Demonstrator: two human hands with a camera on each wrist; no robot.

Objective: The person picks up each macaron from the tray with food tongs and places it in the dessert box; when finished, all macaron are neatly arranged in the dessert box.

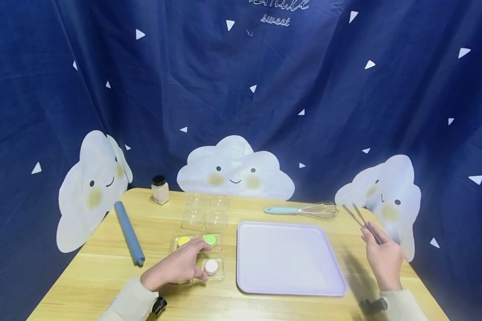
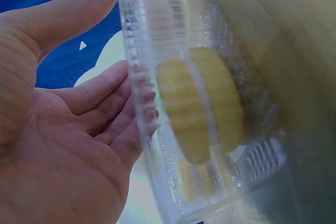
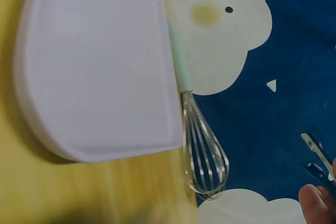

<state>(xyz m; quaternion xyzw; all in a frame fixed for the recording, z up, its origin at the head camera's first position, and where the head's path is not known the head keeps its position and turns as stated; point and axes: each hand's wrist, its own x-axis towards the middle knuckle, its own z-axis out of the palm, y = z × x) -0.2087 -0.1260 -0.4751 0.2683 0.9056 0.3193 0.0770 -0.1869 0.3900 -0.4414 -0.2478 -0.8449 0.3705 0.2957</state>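
A clear plastic box (image 1: 220, 273) of macarons lies open on the table, lid (image 1: 194, 218) folded back. Yellow (image 1: 183, 241), green (image 1: 210, 240) and pale pink (image 1: 211, 267) macarons show in its compartments. My left hand (image 1: 180, 266) is over the box's left part and hides some of it, thumb and fingers spread apart. In the left wrist view its loosely bent fingers touch the clear wall beside a yellow macaron (image 2: 202, 103). My right hand (image 1: 384, 256) holds metal tongs (image 1: 362, 219) right of the tray, tips apart with nothing between them. Toothed tips (image 3: 310, 145) show in the right wrist view.
A lilac tray (image 1: 289, 258) lies mid-table. Behind it is a whisk (image 1: 301, 210) with a light blue handle. A blue-grey cylindrical stick (image 1: 129, 234) lies at left, near a black-lidded jar (image 1: 160, 191). A dark blue curtain (image 1: 209, 89) hangs behind the table.
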